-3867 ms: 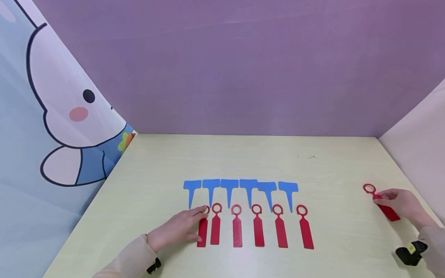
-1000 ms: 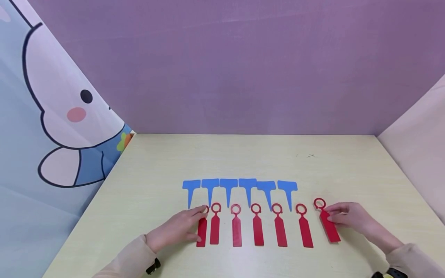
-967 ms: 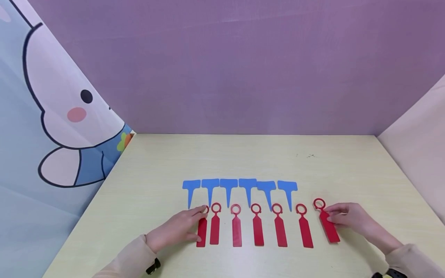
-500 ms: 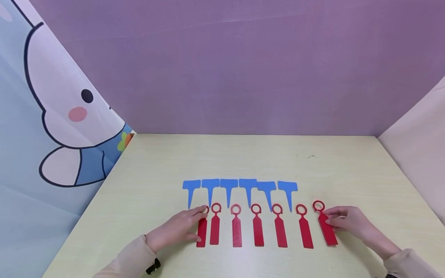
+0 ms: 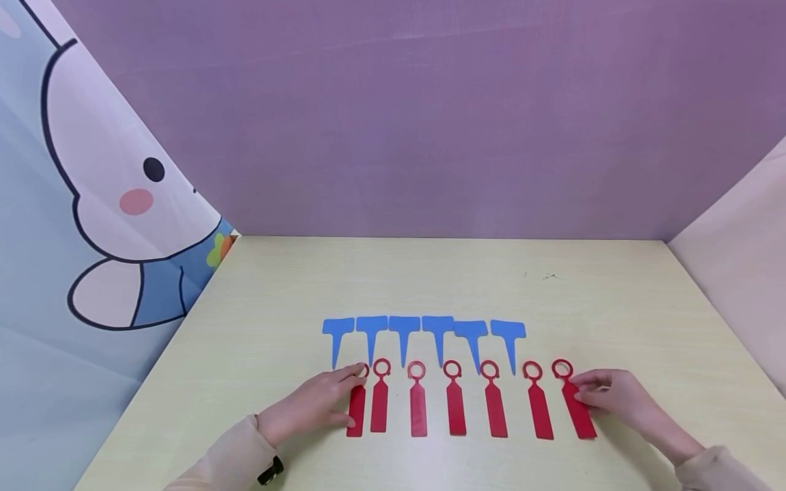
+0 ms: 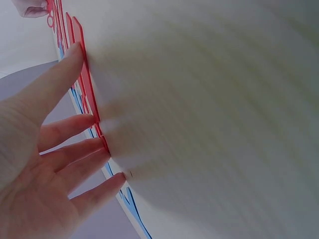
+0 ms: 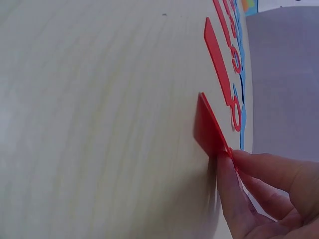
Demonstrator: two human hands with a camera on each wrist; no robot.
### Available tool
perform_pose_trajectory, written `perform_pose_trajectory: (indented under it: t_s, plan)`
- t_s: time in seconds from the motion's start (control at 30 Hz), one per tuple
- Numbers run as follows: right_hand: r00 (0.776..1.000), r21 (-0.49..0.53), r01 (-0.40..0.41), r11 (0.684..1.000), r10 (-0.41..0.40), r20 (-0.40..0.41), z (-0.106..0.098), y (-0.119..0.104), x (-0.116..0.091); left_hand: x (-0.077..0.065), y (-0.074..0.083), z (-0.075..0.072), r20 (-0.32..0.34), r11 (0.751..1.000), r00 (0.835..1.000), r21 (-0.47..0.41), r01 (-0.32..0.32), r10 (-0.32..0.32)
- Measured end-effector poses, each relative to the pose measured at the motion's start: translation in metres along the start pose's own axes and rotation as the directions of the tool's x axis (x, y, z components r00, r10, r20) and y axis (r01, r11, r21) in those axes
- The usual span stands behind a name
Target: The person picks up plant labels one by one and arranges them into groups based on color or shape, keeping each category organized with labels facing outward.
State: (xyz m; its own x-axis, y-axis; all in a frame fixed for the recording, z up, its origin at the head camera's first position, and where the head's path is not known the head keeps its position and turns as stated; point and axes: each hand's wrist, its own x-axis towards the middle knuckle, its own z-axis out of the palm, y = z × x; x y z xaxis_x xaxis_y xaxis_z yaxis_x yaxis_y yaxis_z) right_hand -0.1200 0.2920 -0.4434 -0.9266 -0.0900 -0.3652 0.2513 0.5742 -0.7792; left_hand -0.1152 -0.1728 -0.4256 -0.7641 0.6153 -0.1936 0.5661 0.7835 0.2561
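My right hand [image 5: 621, 397] pinches a red ring-topped plant tag [image 5: 578, 414] by its right edge, at the right end of a row of similar red tags. In the right wrist view this tag [image 7: 208, 127] is tilted, one edge up, low over the table. My left hand [image 5: 310, 404] rests its thumb and fingertips on the leftmost red tag [image 5: 357, 413], partly covering its ring. Those fingers are spread and fairly straight in the left wrist view, along the tag [image 6: 88, 84]. Between the hands lie several more red tags, such as one [image 5: 456, 409] mid-row.
Behind the red row, several blue T-shaped plant labels [image 5: 404, 326] lie side by side, stems toward me. The pale wooden table [image 5: 393, 273] ends at a purple backdrop [image 5: 430, 136]. A cartoon-printed cloth [image 5: 123, 273] hangs on the left, a pale one [image 5: 743, 252] on the right.
My right hand has brought the red tag from the far right to the row's end, then slightly toward me, close to the table. The left hand has stayed put.
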Motion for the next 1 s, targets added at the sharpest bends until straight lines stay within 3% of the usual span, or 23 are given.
perform_pose_trajectory:
  t_s: [0.3,0.57,1.0]
  plan:
    - [0.996,-0.123,0.079,0.989,-0.083,-0.032,0.004,-0.003,-0.002,0.000,-0.001,0.000,-0.003,1.000,1.000,0.014,-0.008,0.008]
    - [0.993,-0.202,0.081,0.976,-0.096,-0.065,0.007,-0.008,-0.005,0.001,0.000,0.000,-0.003,1.000,1.000,0.018,-0.006,0.007]
    - [0.994,-0.231,0.053,0.972,-0.074,-0.084,0.011,-0.009,-0.008,0.005,0.004,-0.004,0.015,0.999,1.000,0.040,0.020,-0.021]
